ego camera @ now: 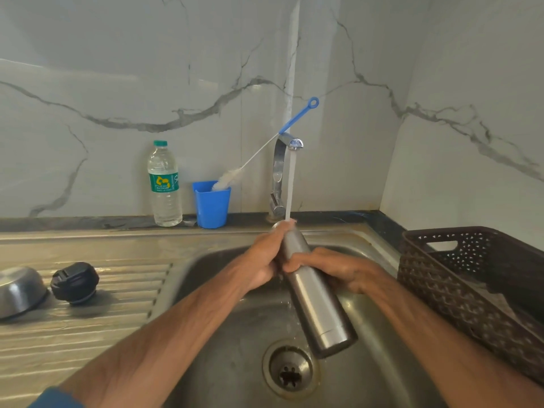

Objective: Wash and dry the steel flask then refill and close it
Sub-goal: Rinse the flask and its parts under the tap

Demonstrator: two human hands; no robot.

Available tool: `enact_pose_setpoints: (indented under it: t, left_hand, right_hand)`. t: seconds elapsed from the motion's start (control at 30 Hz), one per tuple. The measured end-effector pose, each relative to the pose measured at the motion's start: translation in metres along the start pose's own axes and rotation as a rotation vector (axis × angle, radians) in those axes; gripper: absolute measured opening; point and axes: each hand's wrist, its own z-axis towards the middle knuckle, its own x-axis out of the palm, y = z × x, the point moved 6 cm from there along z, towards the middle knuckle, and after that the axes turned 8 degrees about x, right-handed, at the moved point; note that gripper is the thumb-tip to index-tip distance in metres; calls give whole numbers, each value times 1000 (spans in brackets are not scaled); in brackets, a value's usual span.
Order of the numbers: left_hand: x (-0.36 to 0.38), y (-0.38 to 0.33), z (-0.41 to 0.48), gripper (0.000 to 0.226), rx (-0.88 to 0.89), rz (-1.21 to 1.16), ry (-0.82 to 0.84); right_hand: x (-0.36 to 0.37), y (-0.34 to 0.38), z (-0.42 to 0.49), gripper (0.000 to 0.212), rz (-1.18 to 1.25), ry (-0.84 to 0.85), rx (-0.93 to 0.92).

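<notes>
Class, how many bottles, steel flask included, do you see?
2. The steel flask is held over the sink by the left hand and right hand; the plastic water bottle stands left of the blue cup. The basket may hide others.

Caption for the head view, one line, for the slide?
Left hand and right hand grip a cylindrical steel flask under the running chrome tap above the steel sink.

The left hand (266, 257) hides the mouth of the flask (319, 298); the edge crops the bowl (17, 290).

Uncapped steel flask (319, 304) tilted over sink, mouth under running water.
</notes>
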Motion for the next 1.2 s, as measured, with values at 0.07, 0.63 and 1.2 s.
enact_pose_setpoints:
  t: [0.07, 0.63, 1.2]
  left_hand:
    - [-3, 0, 0, 33, 6, -71, 62]
    - [1, -4, 0, 19, 307, 297, -182]
    - [-7, -27, 11, 27, 392, 473, -85]
  right_hand:
    - [4, 2, -6, 75, 60, 119, -44]
    - [6, 21, -12, 33, -569, -528, -213]
    - [3, 2, -10, 77, 76, -163, -116]
